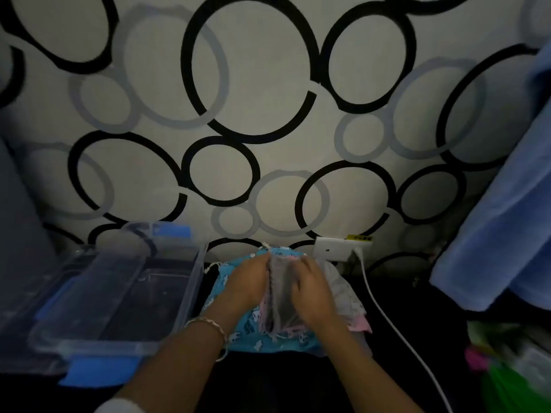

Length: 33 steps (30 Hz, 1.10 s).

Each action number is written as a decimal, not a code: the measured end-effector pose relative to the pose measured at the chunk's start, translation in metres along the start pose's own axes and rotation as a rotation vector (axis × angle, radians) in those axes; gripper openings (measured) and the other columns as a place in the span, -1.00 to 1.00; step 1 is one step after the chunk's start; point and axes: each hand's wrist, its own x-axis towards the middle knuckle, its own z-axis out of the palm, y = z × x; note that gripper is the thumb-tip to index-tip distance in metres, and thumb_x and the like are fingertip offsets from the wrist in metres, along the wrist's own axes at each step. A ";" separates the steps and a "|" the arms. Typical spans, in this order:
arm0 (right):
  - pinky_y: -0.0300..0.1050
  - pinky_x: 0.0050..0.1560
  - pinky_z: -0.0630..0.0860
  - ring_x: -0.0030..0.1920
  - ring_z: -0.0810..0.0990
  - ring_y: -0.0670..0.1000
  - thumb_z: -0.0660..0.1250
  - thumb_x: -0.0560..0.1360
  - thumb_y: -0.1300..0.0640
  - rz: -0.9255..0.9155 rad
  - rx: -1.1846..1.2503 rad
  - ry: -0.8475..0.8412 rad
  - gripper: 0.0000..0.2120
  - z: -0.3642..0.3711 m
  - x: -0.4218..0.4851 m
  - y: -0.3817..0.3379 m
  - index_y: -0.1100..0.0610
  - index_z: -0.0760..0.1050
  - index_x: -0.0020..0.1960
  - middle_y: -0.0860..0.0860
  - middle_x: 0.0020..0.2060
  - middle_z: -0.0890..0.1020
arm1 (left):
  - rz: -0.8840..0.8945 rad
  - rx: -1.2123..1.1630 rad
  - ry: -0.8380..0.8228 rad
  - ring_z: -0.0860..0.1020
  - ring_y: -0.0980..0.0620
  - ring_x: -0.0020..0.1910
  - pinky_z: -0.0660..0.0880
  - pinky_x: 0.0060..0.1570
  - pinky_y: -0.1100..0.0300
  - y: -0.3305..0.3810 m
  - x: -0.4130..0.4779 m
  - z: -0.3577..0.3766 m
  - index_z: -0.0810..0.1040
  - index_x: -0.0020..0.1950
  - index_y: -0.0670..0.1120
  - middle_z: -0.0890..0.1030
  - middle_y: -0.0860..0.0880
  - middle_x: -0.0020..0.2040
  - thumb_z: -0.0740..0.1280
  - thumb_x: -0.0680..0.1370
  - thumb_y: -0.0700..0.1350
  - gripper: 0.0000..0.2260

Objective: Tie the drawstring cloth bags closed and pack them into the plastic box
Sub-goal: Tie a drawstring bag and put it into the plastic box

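you had both hands on the small grey cloth bag (281, 293), which lay on top of the pile of blue and pink printed cloth bags (238, 332) on the dark surface (417, 338). your left hand (247, 281) and right hand (313, 290) pressed its two sides with curled fingers, probably to gather it for tying; the blur hid the exact grip. the clear plastic box with blue clips (190, 281) stood open just beside the pile, at your left, so packing would need only a short reach.
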 end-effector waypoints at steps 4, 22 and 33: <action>-0.10 -0.13 0.55 -0.21 0.56 -0.01 0.23 0.54 0.07 0.151 -0.034 -0.063 -0.86 0.002 -0.023 0.003 0.05 0.46 -0.18 -0.02 -0.24 0.56 | -0.178 -0.521 -0.028 0.57 -0.06 0.16 0.41 0.28 -0.01 0.003 0.001 -0.002 0.61 0.18 0.01 0.64 -0.04 0.14 0.20 0.47 0.37 -0.47; -0.03 -0.09 0.48 -0.10 0.54 0.11 0.08 0.61 0.12 0.189 0.106 -0.001 -0.85 -0.002 0.003 0.000 0.14 0.38 -0.06 0.08 -0.13 0.54 | -0.055 -0.229 0.224 0.46 0.07 -0.27 0.34 -0.25 0.23 0.041 0.018 -0.017 0.54 -0.23 -0.14 0.49 0.02 -0.35 0.32 0.54 -0.20 -0.86; -0.08 -0.15 0.29 -0.08 0.44 0.09 0.11 0.57 0.28 -0.111 0.159 0.223 -0.80 -0.071 0.021 0.009 0.01 0.36 -0.10 0.06 -0.16 0.49 | -0.212 -0.589 0.296 0.50 0.00 -0.18 0.48 -0.25 0.26 0.076 0.011 -0.045 0.52 -0.11 -0.17 0.55 -0.10 -0.15 0.28 0.55 -0.16 -0.90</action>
